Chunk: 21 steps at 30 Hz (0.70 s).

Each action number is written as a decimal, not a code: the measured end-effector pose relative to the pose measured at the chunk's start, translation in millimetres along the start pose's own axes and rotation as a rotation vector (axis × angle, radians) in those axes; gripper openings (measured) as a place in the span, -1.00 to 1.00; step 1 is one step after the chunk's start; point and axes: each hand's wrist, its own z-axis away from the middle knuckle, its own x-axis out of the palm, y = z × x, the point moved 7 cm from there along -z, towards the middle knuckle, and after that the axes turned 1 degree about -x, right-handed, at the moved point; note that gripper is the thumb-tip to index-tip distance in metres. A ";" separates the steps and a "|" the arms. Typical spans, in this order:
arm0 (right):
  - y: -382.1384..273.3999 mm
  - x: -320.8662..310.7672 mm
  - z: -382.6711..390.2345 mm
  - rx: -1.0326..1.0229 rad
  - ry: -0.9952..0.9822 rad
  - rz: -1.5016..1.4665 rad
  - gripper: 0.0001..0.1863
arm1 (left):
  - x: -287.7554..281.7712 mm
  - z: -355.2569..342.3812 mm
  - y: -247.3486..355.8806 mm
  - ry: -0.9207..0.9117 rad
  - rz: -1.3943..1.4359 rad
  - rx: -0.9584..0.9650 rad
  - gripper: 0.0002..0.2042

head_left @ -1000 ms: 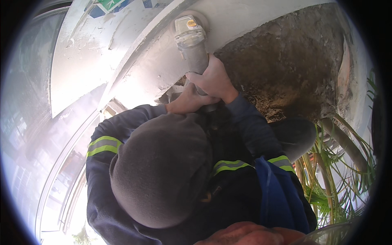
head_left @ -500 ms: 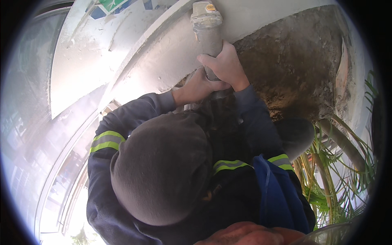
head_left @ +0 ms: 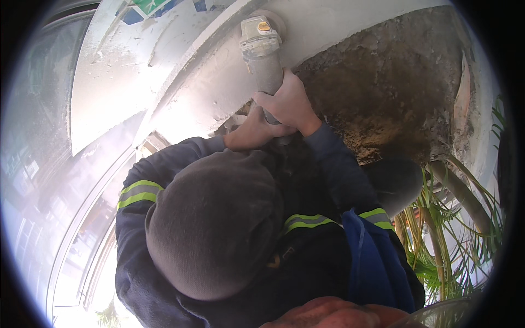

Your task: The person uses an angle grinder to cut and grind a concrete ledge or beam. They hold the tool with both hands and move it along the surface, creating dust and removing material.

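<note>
grey power tool, held up to the pale surface.
your right hand wraps its body and your left hand closes round its rear end, while the round disc sits at that surface (contact looks likely, hard to confirm). you seem mid-pass rather than finished: the brown patch alongside is rough, and how much is left can't be told.

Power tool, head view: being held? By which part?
Yes, two-handed. The right hand grips the grey power tool around its cylindrical body; the left hand grips it farther back.
</note>
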 end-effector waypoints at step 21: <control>-0.8 17.2 15.4 0.047 -0.105 0.002 -0.35 | 1.6 20.2 -16.5 -0.017 0.093 -0.042 -0.21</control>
